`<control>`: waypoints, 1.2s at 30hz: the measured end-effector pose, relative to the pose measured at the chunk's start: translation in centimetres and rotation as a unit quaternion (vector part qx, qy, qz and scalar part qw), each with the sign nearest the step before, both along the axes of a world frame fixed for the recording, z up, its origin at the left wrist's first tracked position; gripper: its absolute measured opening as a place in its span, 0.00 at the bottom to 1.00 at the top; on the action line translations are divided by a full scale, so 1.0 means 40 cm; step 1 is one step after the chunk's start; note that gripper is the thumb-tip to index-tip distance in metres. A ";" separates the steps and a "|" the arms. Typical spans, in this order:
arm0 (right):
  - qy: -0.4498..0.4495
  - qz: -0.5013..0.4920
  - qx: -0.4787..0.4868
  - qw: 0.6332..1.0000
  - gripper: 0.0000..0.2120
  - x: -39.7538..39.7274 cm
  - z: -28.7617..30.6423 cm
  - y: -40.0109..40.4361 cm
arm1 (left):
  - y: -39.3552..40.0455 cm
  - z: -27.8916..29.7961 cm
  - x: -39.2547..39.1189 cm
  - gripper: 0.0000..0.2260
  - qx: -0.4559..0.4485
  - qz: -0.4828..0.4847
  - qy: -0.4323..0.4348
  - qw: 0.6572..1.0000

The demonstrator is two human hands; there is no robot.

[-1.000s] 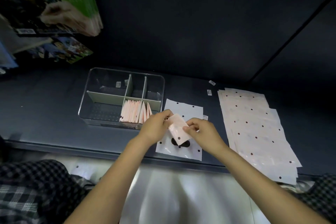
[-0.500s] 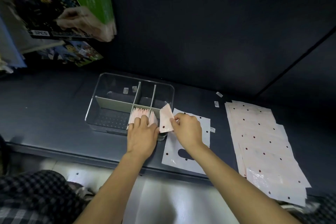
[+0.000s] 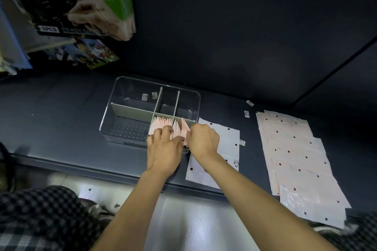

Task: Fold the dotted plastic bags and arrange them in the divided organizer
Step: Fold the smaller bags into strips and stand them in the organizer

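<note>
A clear divided organizer (image 3: 114, 120) stands on the dark shelf. Its near right compartment holds a row of folded pink bags (image 3: 162, 125) standing on edge. My left hand (image 3: 165, 149) rests on that row, fingers pressing the bags toward the left. My right hand (image 3: 202, 140) pinches a folded pink bag (image 3: 185, 127) at the right end of the row, inside the organizer. One flat white dotted bag (image 3: 222, 144) lies just right of the organizer, partly under my right arm. A spread pile of flat dotted bags (image 3: 295, 157) lies farther right.
Boxed goods (image 3: 67, 6) hang over the shelf at the upper left. Small white labels (image 3: 247, 113) lie on the shelf behind the flat bags, and two more sit in the organizer's far left compartment. The shelf's front edge (image 3: 81, 169) runs below my hands.
Both hands moved from the flat white bag to the organizer. My right hand carried the folded bag into the near right compartment, while my left hand came down onto the row.
</note>
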State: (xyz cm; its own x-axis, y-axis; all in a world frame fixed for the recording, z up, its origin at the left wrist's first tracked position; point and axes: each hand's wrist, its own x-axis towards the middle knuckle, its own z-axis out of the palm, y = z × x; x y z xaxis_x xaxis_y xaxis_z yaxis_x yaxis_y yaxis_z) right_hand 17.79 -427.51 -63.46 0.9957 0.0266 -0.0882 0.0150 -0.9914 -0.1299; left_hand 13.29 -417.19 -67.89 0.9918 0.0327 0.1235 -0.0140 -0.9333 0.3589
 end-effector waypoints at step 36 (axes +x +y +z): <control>0.002 0.242 -0.007 0.970 0.26 -0.304 -0.169 -0.530 | -0.079 0.022 -0.066 0.09 -0.042 -0.072 -0.090 0.993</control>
